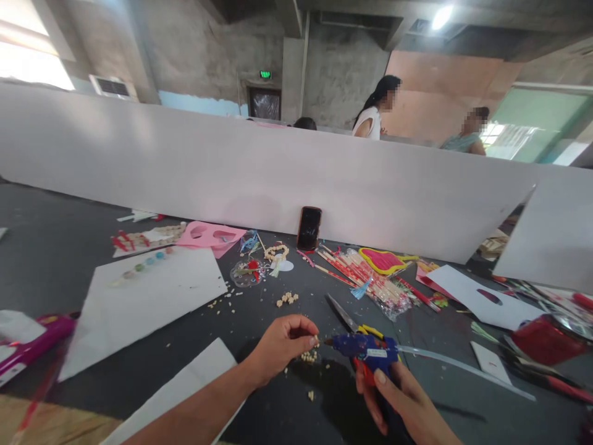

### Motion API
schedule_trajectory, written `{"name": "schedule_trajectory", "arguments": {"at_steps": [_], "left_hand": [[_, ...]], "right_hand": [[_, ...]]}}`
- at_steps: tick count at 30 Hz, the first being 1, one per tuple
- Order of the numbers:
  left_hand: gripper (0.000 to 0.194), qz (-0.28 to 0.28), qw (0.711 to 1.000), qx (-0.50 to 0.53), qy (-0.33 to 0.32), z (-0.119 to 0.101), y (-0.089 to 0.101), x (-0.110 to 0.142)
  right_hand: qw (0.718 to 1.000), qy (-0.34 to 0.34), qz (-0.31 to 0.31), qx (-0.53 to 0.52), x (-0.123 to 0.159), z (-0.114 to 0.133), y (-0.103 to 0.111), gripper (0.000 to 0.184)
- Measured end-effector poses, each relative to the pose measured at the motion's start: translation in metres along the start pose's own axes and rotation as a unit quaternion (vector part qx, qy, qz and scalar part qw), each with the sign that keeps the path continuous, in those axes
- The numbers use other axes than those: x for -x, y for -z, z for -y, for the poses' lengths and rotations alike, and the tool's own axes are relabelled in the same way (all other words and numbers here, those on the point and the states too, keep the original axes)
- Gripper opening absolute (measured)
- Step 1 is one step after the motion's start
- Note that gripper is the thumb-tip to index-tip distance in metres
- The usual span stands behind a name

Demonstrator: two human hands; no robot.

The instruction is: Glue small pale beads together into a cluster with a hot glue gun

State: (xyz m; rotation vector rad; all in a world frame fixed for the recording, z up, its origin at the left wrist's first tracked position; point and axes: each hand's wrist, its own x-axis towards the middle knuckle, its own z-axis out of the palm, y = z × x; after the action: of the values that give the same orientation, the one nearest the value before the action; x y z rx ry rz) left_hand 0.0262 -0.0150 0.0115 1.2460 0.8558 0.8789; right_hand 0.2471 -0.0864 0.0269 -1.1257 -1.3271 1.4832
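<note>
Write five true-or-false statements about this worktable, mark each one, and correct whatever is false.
1. The right hand holds a blue glue gun. True.

2. The smartphone lies flat under the scissors. False: it stands propped against the white partition, and the scissors lie nearer the blue glue gun.

3. A translucent glue stick juts from the back of the blue glue gun. True.

4. The left hand is spread flat on the table. False: its fingertips are pinched together on a small pale piece near the nozzle.

5. The pink sheet with cut-out holes lies left of the smartphone in the picture. True.
</note>
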Motion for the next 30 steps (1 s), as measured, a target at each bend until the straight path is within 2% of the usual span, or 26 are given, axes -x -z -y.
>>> {"name": "schedule_trajectory", "arguments": {"at_steps": [10,26,30], "left_hand": [[0.028,0.007,1.000,-0.002,0.000,0.0013,0.0003,-0.0002],[0.029,0.008,1.000,-0.004,-0.004,-0.0029,-0.0010,0.0002],[0.029,0.006,1.000,-0.012,-0.004,-0.0034,-0.0007,0.0004]], "right_hand": [[0.999,-0.011,-0.025,0.026,0.0028,0.0070,-0.0061,0.032],[0.999,-0.005,0.008,0.045,-0.0001,0.0015,-0.0017,0.033],[0.998,-0.004,-0.005,0.067,0.0011,0.0029,-0.0019,0.032]]}}
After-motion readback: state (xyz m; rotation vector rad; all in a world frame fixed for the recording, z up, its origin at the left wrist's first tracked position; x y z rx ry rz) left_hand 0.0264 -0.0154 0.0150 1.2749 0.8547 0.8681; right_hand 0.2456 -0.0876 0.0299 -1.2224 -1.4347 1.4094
